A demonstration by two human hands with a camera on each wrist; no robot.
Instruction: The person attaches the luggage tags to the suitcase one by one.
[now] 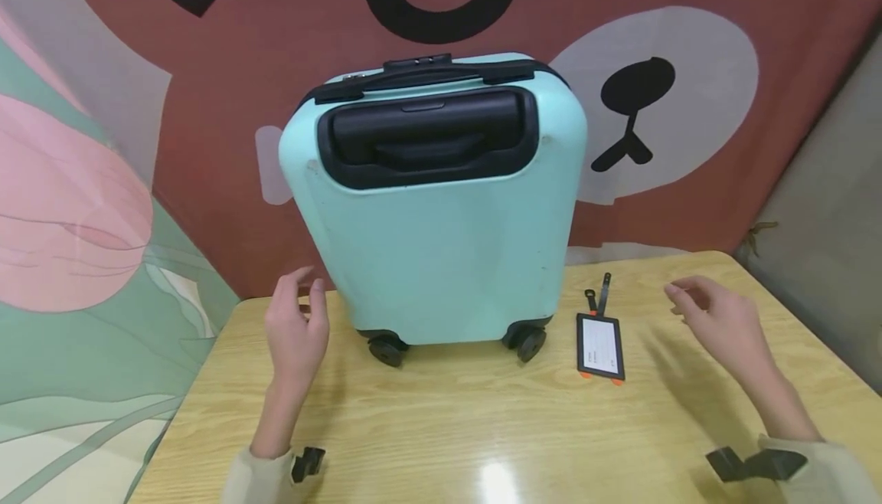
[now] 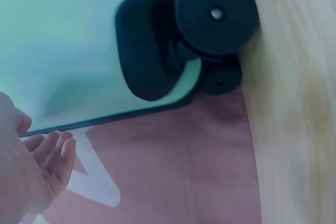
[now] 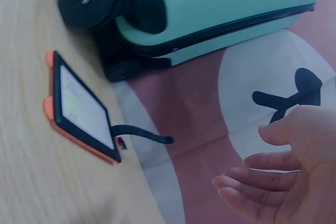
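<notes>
1. Mint-green hard shell: a small suitcase [image 1: 434,205] is stood upright on its black wheels [image 1: 387,349] on a pale wood-grain table [image 1: 482,427], near the back edge, against a red cartoon backdrop [image 1: 207,106].
2. The left hand [image 1: 298,328] is held just beside the case's lower left corner, fingers relaxed and apart, nothing gripped.
3. The right hand [image 1: 717,320] is held over the table, well apart from the case, fingers loosely spread, empty.
4. A black luggage tag [image 1: 601,345] with orange edging and a strap is laid flat between the case and the right hand.
5. Judged: shell stiff and smooth, likely slippery; wheels may roll. The best hold is judged to be the recessed black handle [image 1: 427,132] on top.
</notes>
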